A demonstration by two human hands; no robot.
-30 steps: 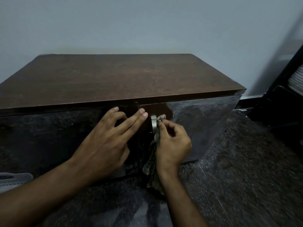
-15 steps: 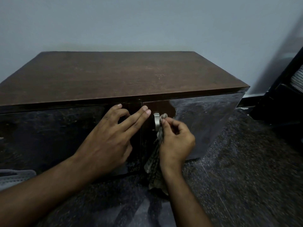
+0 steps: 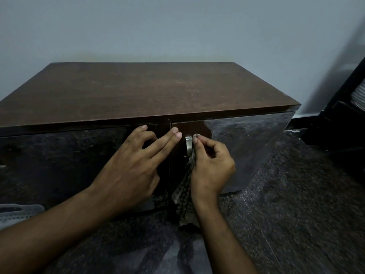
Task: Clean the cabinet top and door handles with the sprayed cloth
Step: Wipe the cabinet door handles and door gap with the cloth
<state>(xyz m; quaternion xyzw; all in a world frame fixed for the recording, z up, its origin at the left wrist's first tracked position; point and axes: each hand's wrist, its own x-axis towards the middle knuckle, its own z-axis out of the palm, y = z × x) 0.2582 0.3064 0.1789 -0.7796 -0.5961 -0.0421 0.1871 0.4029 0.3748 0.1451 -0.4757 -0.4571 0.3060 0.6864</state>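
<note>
Two hands work at the front of a low dark cabinet (image 3: pixel 150 89) that stands against a pale wall. The right hand (image 3: pixel 212 165) has its fingers curled and pinches a patterned cloth (image 3: pixel 185 196) against the metal door handle (image 3: pixel 188 145) on the right door; the cloth hangs down below the wrist, and much of it is hidden behind the hand. The left hand (image 3: pixel 134 167) rests on the left door with the fingers mostly straight, two of them reaching across the gap between the doors. The left door's handle is not visible. At the left edge, a grey perforated object (image 3: pixel 17 212) is cut off.
</note>
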